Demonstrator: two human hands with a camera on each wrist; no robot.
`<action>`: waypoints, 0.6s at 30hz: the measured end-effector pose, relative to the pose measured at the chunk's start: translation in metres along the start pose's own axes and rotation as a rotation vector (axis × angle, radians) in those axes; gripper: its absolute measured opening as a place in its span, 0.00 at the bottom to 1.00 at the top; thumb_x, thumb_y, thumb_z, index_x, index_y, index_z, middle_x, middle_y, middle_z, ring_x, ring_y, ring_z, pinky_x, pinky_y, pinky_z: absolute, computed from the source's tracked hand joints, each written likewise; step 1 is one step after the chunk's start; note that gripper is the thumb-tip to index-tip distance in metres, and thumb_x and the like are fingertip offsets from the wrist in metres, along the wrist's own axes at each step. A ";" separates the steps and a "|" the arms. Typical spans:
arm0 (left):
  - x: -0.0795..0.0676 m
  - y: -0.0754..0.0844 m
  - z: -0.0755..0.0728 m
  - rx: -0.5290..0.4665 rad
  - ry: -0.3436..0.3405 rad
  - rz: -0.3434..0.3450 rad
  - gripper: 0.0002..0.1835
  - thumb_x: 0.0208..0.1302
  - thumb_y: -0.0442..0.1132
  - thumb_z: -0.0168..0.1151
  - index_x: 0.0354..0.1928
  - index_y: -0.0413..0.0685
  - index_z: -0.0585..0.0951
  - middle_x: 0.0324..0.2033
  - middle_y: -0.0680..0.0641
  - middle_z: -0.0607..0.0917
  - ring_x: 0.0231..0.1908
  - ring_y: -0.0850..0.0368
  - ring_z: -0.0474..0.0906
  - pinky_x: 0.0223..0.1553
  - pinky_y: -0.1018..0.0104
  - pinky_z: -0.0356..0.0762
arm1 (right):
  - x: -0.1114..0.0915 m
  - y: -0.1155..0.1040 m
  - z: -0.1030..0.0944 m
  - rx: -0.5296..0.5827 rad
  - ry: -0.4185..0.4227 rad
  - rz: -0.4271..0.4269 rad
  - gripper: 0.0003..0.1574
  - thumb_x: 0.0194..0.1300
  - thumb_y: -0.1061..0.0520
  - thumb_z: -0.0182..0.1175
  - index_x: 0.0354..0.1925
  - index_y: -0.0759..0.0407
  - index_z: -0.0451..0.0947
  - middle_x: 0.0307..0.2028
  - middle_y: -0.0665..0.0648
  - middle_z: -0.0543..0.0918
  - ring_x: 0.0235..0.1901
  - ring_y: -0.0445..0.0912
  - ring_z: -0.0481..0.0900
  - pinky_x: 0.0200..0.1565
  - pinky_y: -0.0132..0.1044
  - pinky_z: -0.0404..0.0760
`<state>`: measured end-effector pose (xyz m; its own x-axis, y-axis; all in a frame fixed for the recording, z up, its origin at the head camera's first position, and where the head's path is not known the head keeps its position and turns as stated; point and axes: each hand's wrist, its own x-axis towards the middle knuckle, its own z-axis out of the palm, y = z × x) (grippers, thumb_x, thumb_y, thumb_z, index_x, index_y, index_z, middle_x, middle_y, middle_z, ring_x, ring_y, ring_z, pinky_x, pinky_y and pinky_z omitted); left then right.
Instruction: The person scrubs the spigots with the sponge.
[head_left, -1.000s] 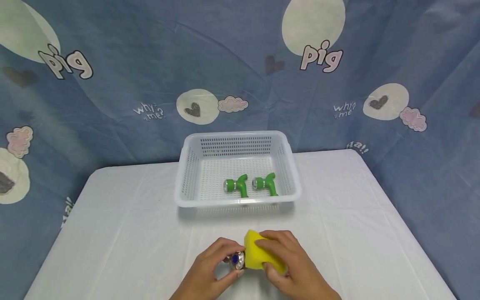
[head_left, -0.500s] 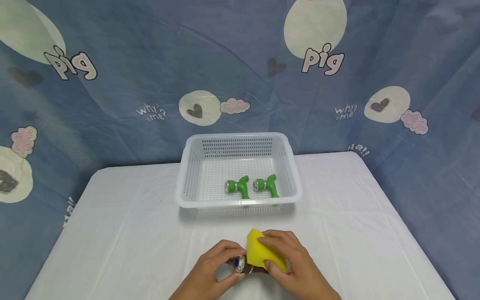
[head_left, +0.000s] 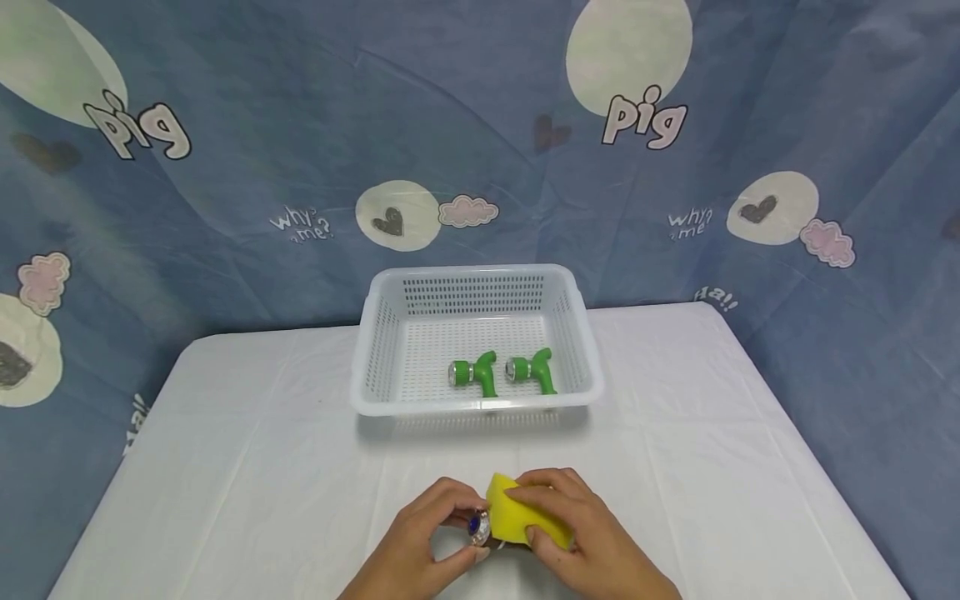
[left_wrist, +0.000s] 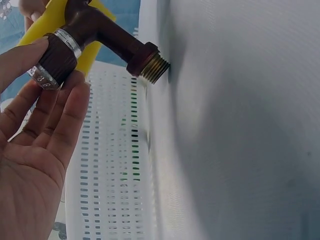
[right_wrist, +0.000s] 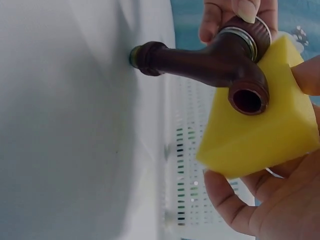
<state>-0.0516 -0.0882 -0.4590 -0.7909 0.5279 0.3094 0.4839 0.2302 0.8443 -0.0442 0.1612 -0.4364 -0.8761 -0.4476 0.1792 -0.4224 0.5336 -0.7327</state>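
Note:
A dark brown tap (left_wrist: 102,27) has a brass threaded end, a spout opening and a ribbed knob with silver rings. My left hand (head_left: 427,533) pinches the knob (left_wrist: 59,52) between thumb and fingers; its blue-centred end faces left in the head view. My right hand (head_left: 581,529) grips a yellow sponge (head_left: 517,515), which lies against the tap's far side. In the right wrist view the sponge (right_wrist: 260,130) sits behind the spout, and the threaded end meets the white cloth. From the head, the sponge and fingers hide most of the tap (head_left: 513,546).
A white perforated basket (head_left: 480,407) stands behind the hands on the white-covered table (head_left: 247,467). Two green taps, the left one (head_left: 480,373) and the right one (head_left: 536,369), lie inside it. A blue printed curtain (head_left: 480,108) hangs behind the table.
The sponge rose slightly and shifted right, then came back down and left along the tap. The knob end has moved slightly to the right, still pinched by my left hand.

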 end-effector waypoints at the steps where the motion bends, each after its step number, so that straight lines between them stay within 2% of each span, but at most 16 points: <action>1: 0.000 0.001 0.000 -0.003 -0.006 -0.004 0.23 0.56 0.35 0.72 0.53 0.53 0.75 0.47 0.54 0.75 0.43 0.61 0.78 0.43 0.68 0.82 | 0.000 0.000 -0.001 -0.005 0.002 -0.010 0.31 0.58 0.62 0.63 0.57 0.35 0.75 0.54 0.35 0.72 0.53 0.36 0.70 0.52 0.35 0.77; 5: 0.000 0.003 -0.003 -0.006 -0.027 0.008 0.22 0.60 0.39 0.69 0.56 0.53 0.75 0.49 0.55 0.75 0.45 0.62 0.77 0.43 0.69 0.81 | 0.000 0.002 -0.005 -0.043 0.000 -0.031 0.33 0.56 0.64 0.62 0.57 0.36 0.76 0.52 0.35 0.73 0.52 0.36 0.69 0.51 0.37 0.77; 9: 0.001 0.007 -0.008 -0.013 -0.016 0.013 0.21 0.62 0.41 0.68 0.57 0.54 0.77 0.50 0.54 0.75 0.45 0.62 0.77 0.43 0.67 0.82 | -0.001 0.006 -0.013 -0.044 -0.012 0.016 0.32 0.55 0.63 0.63 0.53 0.33 0.77 0.51 0.34 0.73 0.50 0.34 0.70 0.49 0.36 0.77; 11: 0.001 0.009 -0.011 -0.036 0.001 -0.013 0.21 0.62 0.42 0.68 0.57 0.56 0.77 0.50 0.55 0.75 0.46 0.62 0.78 0.43 0.67 0.82 | -0.002 0.010 -0.017 -0.016 -0.002 0.029 0.31 0.56 0.64 0.63 0.53 0.34 0.77 0.51 0.35 0.74 0.50 0.35 0.71 0.49 0.36 0.77; 14: 0.003 0.013 -0.016 -0.125 0.028 -0.057 0.21 0.61 0.41 0.68 0.56 0.53 0.78 0.50 0.52 0.76 0.45 0.58 0.79 0.43 0.64 0.82 | -0.003 0.016 -0.020 0.046 0.029 0.046 0.30 0.59 0.63 0.63 0.55 0.35 0.76 0.52 0.37 0.76 0.49 0.37 0.73 0.50 0.36 0.77; 18: 0.003 0.016 -0.021 -0.303 0.059 -0.129 0.22 0.59 0.37 0.69 0.56 0.48 0.77 0.50 0.47 0.77 0.47 0.53 0.80 0.45 0.61 0.82 | -0.004 0.023 -0.013 0.168 0.072 0.093 0.26 0.64 0.59 0.63 0.58 0.39 0.75 0.53 0.40 0.77 0.49 0.40 0.76 0.49 0.38 0.79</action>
<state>-0.0540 -0.1000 -0.4358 -0.8629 0.4602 0.2089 0.2521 0.0338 0.9671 -0.0533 0.1849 -0.4458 -0.9264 -0.3465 0.1475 -0.2996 0.4407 -0.8462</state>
